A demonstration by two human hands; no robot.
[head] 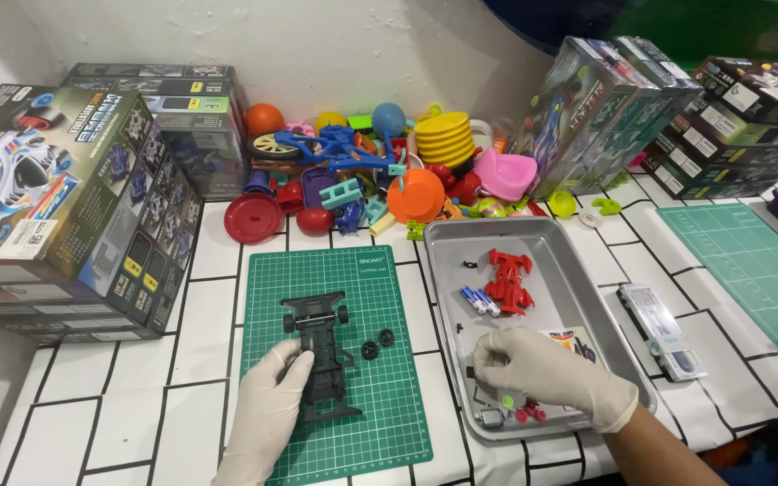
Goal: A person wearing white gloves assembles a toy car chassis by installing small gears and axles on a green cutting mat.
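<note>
Black plastic car chassis (321, 360) lies on the green cutting mat (380, 423), left hand (267, 409) pinning its side, fingers flat; right hand (547, 371) in the grey tray (447, 270), fingers pinched on a small dark part; best kept steadied; loose wheels (377, 344) lie beside it.

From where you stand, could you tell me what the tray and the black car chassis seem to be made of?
The tray looks like metal: dull silver-grey with a soft sheen and a rolled rim. The black car chassis, under the left hand, looks like matte moulded plastic, with fine ribs and cut-outs.
</note>
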